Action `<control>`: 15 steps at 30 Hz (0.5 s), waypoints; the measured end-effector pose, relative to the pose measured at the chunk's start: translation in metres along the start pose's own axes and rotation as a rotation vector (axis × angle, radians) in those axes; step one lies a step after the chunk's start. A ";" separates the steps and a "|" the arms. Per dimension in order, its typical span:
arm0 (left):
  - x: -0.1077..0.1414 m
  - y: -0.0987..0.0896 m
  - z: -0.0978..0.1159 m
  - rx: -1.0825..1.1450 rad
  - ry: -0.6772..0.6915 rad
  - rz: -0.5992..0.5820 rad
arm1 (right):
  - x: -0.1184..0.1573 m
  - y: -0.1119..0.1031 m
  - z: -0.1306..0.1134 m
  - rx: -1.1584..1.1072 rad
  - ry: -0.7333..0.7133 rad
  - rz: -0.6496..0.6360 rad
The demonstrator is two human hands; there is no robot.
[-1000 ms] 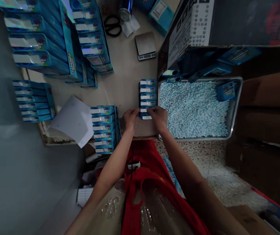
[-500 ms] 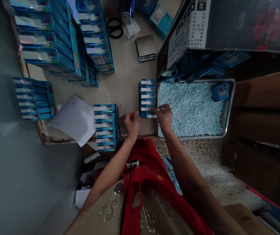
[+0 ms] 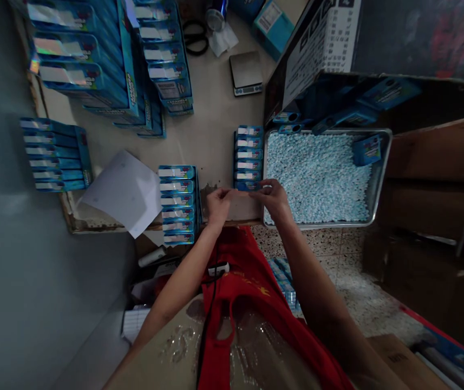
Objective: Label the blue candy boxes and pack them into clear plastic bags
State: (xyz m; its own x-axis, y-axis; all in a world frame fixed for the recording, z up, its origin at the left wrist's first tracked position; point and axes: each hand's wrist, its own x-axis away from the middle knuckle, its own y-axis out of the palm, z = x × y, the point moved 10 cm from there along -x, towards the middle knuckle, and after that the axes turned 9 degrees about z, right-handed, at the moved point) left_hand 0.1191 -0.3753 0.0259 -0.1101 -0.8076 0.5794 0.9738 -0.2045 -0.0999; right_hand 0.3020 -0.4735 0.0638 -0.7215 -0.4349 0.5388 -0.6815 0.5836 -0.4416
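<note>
My left hand [image 3: 219, 206] and my right hand [image 3: 276, 201] pinch the two ends of a thin, pale strip [image 3: 242, 193] stretched between them. Just beyond the strip stands a column of small blue boxes [image 3: 248, 154] near the tray's left side. White strips show on the upper boxes; the nearest box [image 3: 247, 185] shows a plain blue face. Left of my left hand is another row of blue boxes [image 3: 177, 200] with white strips. A metal tray [image 3: 378, 200] of small pale-blue pellets [image 3: 317, 179] lies right of my right hand, with a blue packet [image 3: 367, 150] in it.
More blue boxes are stacked at the back left [image 3: 73, 76] and far left [image 3: 55, 157]. A white sheet [image 3: 124, 189] lies near the table's front edge. Scissors [image 3: 195, 38] and a small scale [image 3: 246, 73] sit at the back. A large dark carton [image 3: 398, 43] stands behind the tray.
Both hands have moved slightly toward me, and the pale strip now spans them. The nearest box of the middle column no longer shows a white strip. The view has shifted a little.
</note>
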 end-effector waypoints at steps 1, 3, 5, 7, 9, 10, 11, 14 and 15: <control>-0.002 -0.002 0.000 -0.041 0.022 0.018 | -0.001 -0.003 0.000 0.020 -0.002 0.019; -0.006 -0.003 0.001 -0.096 0.052 0.048 | -0.005 -0.008 -0.005 0.096 -0.046 0.080; -0.010 -0.002 0.000 -0.122 0.065 0.064 | -0.011 -0.008 -0.011 0.197 -0.092 0.122; -0.014 -0.001 -0.001 -0.136 0.074 0.085 | -0.016 -0.005 -0.015 0.303 -0.115 0.135; -0.018 -0.002 -0.003 -0.138 0.082 0.111 | -0.020 -0.001 -0.019 0.394 -0.131 0.136; -0.019 -0.002 -0.005 -0.133 0.077 0.119 | -0.022 0.001 -0.021 0.434 -0.135 0.138; -0.021 -0.002 -0.009 -0.118 0.051 0.124 | -0.023 0.002 -0.021 0.472 -0.130 0.139; -0.025 0.003 -0.031 -0.049 -0.106 0.121 | -0.026 0.004 -0.017 0.598 -0.082 0.147; -0.026 0.007 -0.038 -0.026 -0.160 0.113 | -0.028 0.002 -0.017 0.642 -0.084 0.166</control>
State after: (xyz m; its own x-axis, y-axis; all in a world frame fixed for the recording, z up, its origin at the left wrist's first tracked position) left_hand 0.1210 -0.3772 -0.0205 0.0348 -0.7286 0.6841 0.9725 -0.1329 -0.1911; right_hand 0.3226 -0.4490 0.0599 -0.8124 -0.4414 0.3809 -0.4796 0.1346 -0.8671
